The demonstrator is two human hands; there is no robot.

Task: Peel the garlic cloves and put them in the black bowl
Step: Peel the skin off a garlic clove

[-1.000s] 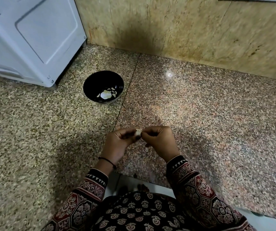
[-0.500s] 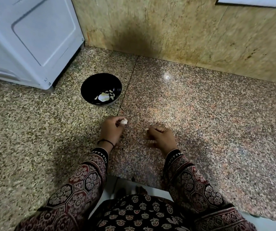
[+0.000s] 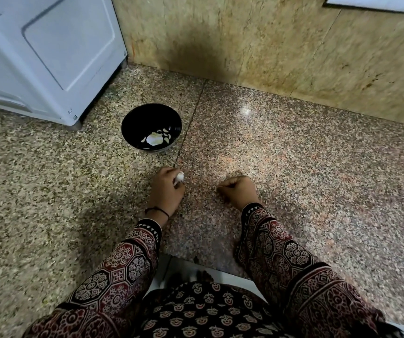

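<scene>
1. Garlic clove (image 3: pixel 179 177), pale and partly hidden, is pinched at the fingertips of the left hand (image 3: pixel 167 191), low over the speckled granite counter (image 3: pixel 305 172), beside a seam between two slabs.
2. A thin black thread (image 3: pixel 157 211) circles the left wrist, above a dark red patterned sleeve (image 3: pixel 123 269).
3. Level with it and well apart, the right hand (image 3: pixel 240 191) rests on the counter with its fingers curled under; whether they pinch anything cannot be told.
4. Beyond the left hand, a little to its left, stands the black bowl (image 3: pixel 132 125), upright, with several pale peeled cloves (image 3: pixel 165 136) and one larger white piece lying in its bottom.
5. Farther left is a white appliance (image 3: pixel 50 50), its corner near the bowl.
6. A tan stone wall (image 3: pixel 269 45) closes off the counter at the back.
</scene>
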